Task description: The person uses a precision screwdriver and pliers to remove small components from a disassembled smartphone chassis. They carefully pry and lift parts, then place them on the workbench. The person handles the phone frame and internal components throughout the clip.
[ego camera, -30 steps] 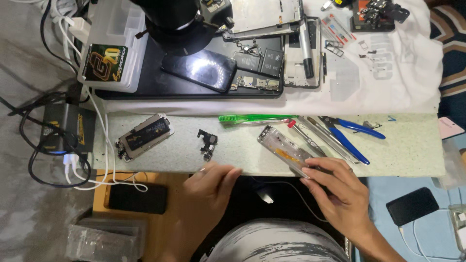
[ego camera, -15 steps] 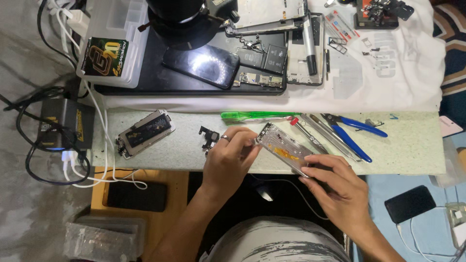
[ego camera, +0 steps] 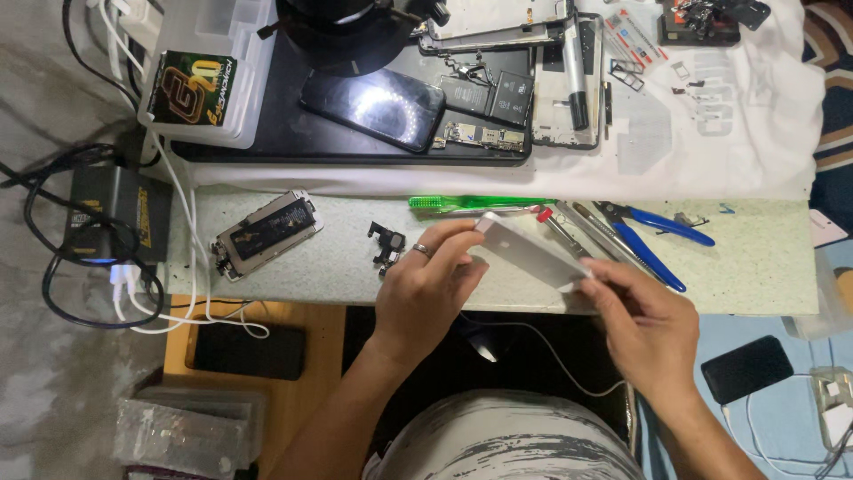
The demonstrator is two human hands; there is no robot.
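Cluttered repair bench [ego camera: 755, 267], speckled pale-green top, white cloth behind it, black mat at the back. Both hands hold a white phone housing [ego camera: 524, 253] tilted just above the bench front: left hand [ego camera: 426, 284] clamped on its upper-left end, ring on one finger, right hand [ego camera: 644, 316] pinching the lower-right end. Directly behind the housing: green toothbrush [ego camera: 480, 203], red-tipped screwdriver [ego camera: 555, 229], metal tweezers [ego camera: 591, 227], blue-handled pliers [ego camera: 653, 240], all close, partly covered by the housing. Small black part [ego camera: 386, 242] lies just left of the left hand. Opened phone chassis [ego camera: 265, 233] further left, well apart. Dark phone [ego camera: 373, 98] on the black mat under the lamp. Black phone [ego camera: 249, 349] on the wooden shelf below the bench.
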